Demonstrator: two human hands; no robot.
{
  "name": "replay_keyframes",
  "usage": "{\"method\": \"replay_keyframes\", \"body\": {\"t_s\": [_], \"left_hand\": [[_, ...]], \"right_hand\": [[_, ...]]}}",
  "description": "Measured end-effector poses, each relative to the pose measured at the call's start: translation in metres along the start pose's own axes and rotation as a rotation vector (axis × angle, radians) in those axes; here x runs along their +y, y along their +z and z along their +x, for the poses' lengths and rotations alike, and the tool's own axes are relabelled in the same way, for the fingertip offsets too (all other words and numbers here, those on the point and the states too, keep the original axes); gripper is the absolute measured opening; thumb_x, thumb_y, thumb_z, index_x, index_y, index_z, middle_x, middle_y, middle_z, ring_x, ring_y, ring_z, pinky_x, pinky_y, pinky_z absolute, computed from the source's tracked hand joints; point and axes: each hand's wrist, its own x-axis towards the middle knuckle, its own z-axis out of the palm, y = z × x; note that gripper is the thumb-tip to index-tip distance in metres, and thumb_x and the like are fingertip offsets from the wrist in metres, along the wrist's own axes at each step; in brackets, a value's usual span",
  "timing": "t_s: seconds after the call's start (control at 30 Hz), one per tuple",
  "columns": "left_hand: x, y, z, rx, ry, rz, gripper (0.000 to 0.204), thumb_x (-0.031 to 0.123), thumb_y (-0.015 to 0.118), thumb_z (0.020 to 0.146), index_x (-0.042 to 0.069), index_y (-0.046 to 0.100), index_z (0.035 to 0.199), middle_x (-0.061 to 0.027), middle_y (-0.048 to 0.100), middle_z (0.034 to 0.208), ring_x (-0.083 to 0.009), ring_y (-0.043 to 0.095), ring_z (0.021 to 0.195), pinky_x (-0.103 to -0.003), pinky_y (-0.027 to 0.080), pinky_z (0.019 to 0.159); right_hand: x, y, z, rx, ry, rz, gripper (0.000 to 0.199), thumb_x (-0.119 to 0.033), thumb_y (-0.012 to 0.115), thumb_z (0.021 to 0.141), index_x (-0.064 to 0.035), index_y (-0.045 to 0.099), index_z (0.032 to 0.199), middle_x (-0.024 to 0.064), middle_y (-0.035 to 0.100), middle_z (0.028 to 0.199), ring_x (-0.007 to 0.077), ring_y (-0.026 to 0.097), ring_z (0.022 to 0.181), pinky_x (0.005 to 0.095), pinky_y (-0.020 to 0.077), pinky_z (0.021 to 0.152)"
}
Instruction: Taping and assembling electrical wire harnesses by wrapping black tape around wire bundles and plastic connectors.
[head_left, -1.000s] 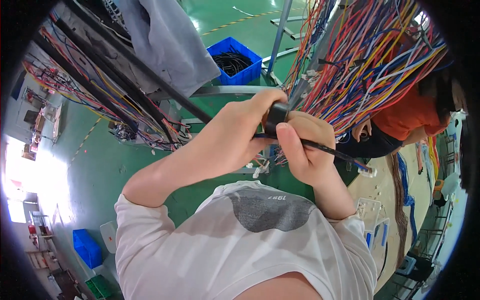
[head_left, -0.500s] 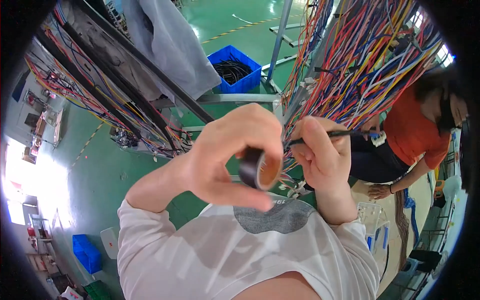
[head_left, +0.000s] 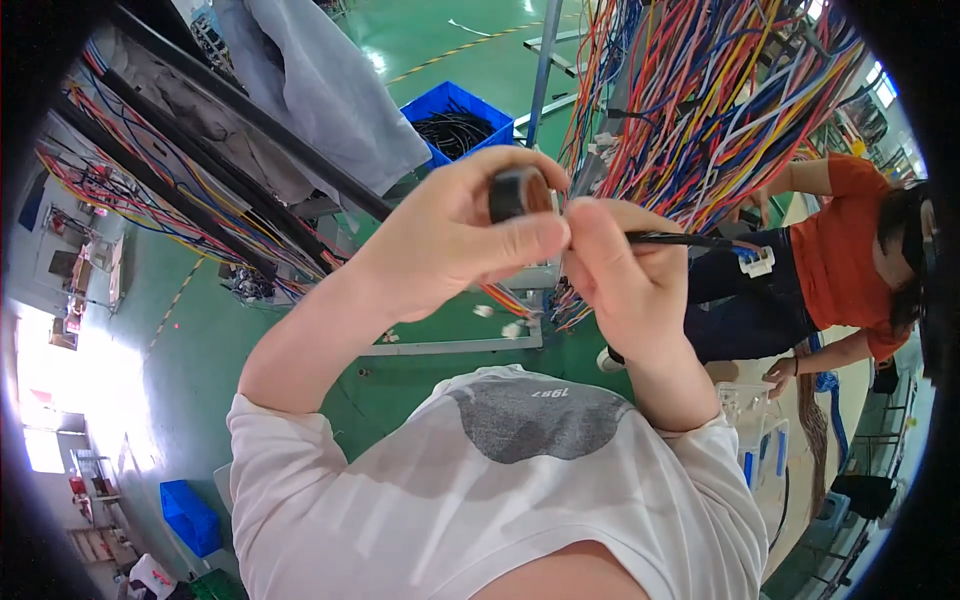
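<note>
A roll of black tape (head_left: 508, 196) with a brownish core sits in my left hand (head_left: 435, 245), its fingers and thumb curled around it. Close beside it, my right hand (head_left: 632, 285) is closed on a thin black-wrapped cable (head_left: 690, 239). From the right end of this cable, short blue wires run into a white connector (head_left: 758, 262). The fingertips of both hands meet or nearly meet. Any tape between them is hidden by the fingers.
Thick bundles of coloured wires (head_left: 710, 120) hang at the upper right, more at the left along black bars. A blue bin (head_left: 510, 130) of black cables stands on the floor ahead. A co-worker in an orange top (head_left: 840, 260) is at the right, by a pale table.
My left hand has moved up and turned, with its thumb now against my right fingertips. The tape roll has tilted. The co-worker has shifted.
</note>
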Motion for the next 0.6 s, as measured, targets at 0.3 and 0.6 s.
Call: {"method": "replay_keyframes", "body": {"t_s": [0.3, 0.6], "left_hand": [[0.001, -0.012, -0.022, -0.163, 0.886, 0.740, 0.050, 0.022, 0.077, 0.060, -0.003, 0.051, 0.095, -0.0111, 0.051, 0.085, -0.0191, 0.049, 0.063, -0.027, 0.041, 0.055], [0.001, -0.005, -0.007, 0.003, 0.378, 0.968, 0.049, 0.014, 0.070, 0.066, 0.002, 0.044, 0.106, -0.0076, 0.048, 0.080, -0.0210, 0.050, 0.062, -0.028, 0.043, 0.057]], "right_hand": [[-0.012, -0.008, -0.002, 0.033, 0.194, 0.321, 0.026, -0.013, 0.047, 0.086, -0.0059, 0.048, 0.062, -0.0020, 0.038, 0.051, 0.0033, 0.030, 0.041, 0.0179, 0.0197, 0.035], [-0.006, -0.002, 0.000, -0.023, -0.033, -0.065, 0.027, -0.013, 0.047, 0.087, -0.0043, 0.048, 0.061, -0.0009, 0.039, 0.048, 0.0038, 0.031, 0.039, 0.0196, 0.0208, 0.035]]}}
